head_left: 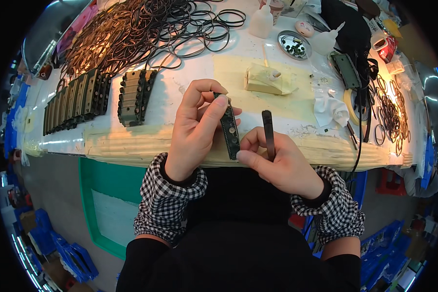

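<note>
- Clock centre, at the near edge of the table [199, 70]: strip [230, 127] between left hand [194, 127] and right hand [280, 163].
- Nine to ten: long row of parts [74, 101], short row [130, 95] to its right.
- Ten to eleven: loop pile [117, 36], behind both rows.
- One: block [264, 81]; beyond it, bits [295, 47] in dish [307, 52].
- Three: smaller loop pile [393, 114].
- Eight: bin [88, 194], below table level.

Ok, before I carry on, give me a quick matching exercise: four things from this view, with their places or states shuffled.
Things:
1. Studded dark strip
2. Flat dark tool
3. Round metal dish
4. Green tub

Places or states:
A. Lower than the table, on the person's left
B. Upper end pinched in the left hand
C. Holds small dark green pieces
D. Sticks up out of the right hand

Pairs: 1-B, 2-D, 3-C, 4-A
</note>
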### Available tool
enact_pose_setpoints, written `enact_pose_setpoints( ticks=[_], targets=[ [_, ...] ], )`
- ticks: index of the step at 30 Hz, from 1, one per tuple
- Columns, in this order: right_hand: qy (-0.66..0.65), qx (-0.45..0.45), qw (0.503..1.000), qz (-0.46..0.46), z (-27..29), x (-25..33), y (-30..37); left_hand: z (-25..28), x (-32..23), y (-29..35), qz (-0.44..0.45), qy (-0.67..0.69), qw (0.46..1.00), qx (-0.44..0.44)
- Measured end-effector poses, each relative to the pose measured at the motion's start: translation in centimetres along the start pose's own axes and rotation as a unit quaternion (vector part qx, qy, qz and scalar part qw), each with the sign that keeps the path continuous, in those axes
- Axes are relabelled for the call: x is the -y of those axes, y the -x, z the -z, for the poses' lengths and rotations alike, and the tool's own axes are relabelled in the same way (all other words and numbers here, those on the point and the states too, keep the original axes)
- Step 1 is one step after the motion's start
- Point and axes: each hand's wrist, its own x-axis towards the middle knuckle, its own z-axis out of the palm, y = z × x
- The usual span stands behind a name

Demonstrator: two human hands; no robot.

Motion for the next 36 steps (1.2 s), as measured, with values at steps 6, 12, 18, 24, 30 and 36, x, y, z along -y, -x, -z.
enact_pose_setpoints(
  ticks=[6,12,18,24,30,36],
  targets=[
    [0.088,-0.013,0.993,0.077,-0.3,-0.9,-0.2,-0.1,0.0,0.1,0.006,-0.006,1.0,-0.015],
    [0.041,-0.012,0.998,0.043,-0.3,-0.1,-0.1,-0.2,0.4,0.1,-0.032,-0.021,0.999,-0.013],
    [0.115,-0.024,0.989,0.09,-0.6,-0.3,0.0,-0.4,0.3,0.3,-0.022,-0.015,1.0,-0.012],
    [0.03,-0.039,0.998,0.051,0.8,-0.2,0.4,-0.1,0.4,0.2,-0.032,-0.056,0.998,0.002],
    [-0.026,-0.123,0.987,0.103,1.4,0.9,0.2,-1.1,-0.6,0.9,-0.044,-0.067,0.995,0.063],
    [-0.004,-0.137,0.969,0.205,1.4,2.8,0.2,-1.5,-1.8,1.7,0.013,-0.06,0.994,0.091]
  ],
)
